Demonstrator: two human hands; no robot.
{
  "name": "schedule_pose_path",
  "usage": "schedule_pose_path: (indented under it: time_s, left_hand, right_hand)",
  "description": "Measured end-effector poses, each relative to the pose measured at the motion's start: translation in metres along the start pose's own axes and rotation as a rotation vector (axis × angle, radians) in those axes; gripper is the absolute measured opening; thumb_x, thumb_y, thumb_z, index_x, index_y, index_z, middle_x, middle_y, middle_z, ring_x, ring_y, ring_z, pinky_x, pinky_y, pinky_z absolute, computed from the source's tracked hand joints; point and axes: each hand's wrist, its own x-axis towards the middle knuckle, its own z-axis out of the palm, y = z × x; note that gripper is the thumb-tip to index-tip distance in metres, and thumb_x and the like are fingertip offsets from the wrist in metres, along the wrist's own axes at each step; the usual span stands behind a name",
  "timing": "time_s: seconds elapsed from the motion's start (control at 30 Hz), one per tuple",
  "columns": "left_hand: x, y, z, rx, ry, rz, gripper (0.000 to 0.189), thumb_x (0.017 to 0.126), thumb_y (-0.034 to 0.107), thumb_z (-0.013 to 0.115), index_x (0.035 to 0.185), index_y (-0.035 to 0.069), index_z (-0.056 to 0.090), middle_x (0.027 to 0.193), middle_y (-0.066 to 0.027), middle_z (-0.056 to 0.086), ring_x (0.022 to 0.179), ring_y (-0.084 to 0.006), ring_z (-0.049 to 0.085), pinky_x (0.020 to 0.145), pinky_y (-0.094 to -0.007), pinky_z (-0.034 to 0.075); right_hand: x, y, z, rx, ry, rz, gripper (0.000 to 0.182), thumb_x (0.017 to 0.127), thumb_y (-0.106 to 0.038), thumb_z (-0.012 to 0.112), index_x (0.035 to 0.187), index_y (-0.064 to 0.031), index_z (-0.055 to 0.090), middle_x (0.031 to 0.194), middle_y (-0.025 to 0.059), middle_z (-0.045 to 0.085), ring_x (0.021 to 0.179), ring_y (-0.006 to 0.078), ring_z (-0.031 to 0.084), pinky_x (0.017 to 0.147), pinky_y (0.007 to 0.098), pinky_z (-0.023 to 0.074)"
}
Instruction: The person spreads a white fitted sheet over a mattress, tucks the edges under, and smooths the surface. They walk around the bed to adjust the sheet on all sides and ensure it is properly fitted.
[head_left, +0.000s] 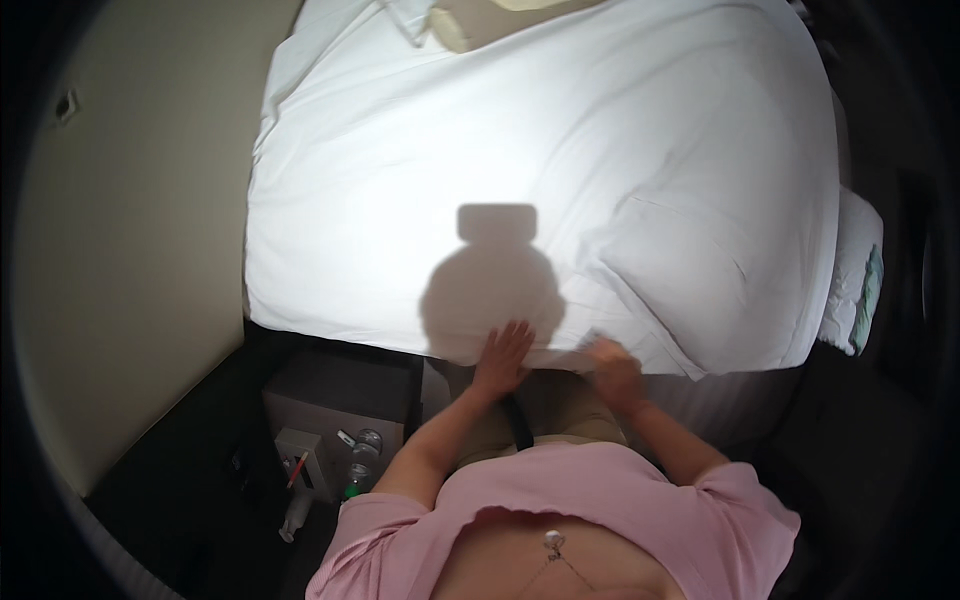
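Observation:
A white sheet (390, 180) covers the bed before me, wrinkled and folded over itself at the right. My left hand (506, 358) lies flat on the sheet near the bed's front edge, its fingers spread and holding nothing. To the right, my right hand (616, 371) is closed on a gathered part of the sheet at the same edge; the hand is slightly blurred. A shadow of a head falls across the sheet just beyond my left hand.
A nightstand (337, 390) stands at the lower left, with a tissue box (304, 457) and a clear plastic bottle (364, 454) on or beside it. A wall (150, 210) borders the bed's left side. White bedding (851, 262) bulges out at the far right.

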Motion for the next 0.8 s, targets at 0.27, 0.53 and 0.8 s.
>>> schedule_pose_path:
  time_s: [0.27,0.53,0.8]
  left_hand:
    - [-0.027,0.037,0.022,0.111,-0.084,0.038,0.044,0.064,0.008,0.045,0.107,0.008,0.039,0.117,-0.0091,0.032,0.109,-0.0246,0.03,0.087,-0.0415,0.026]
    - [-0.011,0.054,0.018,-0.456,0.291,-0.533,0.023,0.072,0.013,0.047,0.092,0.004,0.051,0.09,-0.0124,0.053,0.079,-0.0232,0.052,0.07,-0.029,0.04]
    - [0.048,0.096,-0.083,-1.23,0.466,-0.559,0.038,0.076,0.034,0.041,0.102,0.007,0.043,0.099,-0.005,0.049,0.093,-0.0149,0.043,0.078,-0.0294,0.032]
  right_hand:
    - [-0.023,0.242,-0.114,0.902,1.144,1.374,0.074,0.062,-0.037,0.061,0.111,0.0082,0.029,0.109,0.0204,0.037,0.096,0.0275,0.04,0.081,0.0316,0.0332]
    - [0.04,0.265,-0.178,1.048,0.995,0.851,0.052,0.061,-0.021,0.064,0.1,0.0067,0.043,0.096,0.0142,0.049,0.082,0.0216,0.048,0.072,0.0285,0.0383]
    - [0.07,0.035,-0.282,0.762,0.74,0.094,0.021,0.061,-0.01,0.062,0.074,0.0045,0.052,0.068,0.0096,0.055,0.058,0.0131,0.05,0.054,0.0249,0.0405]
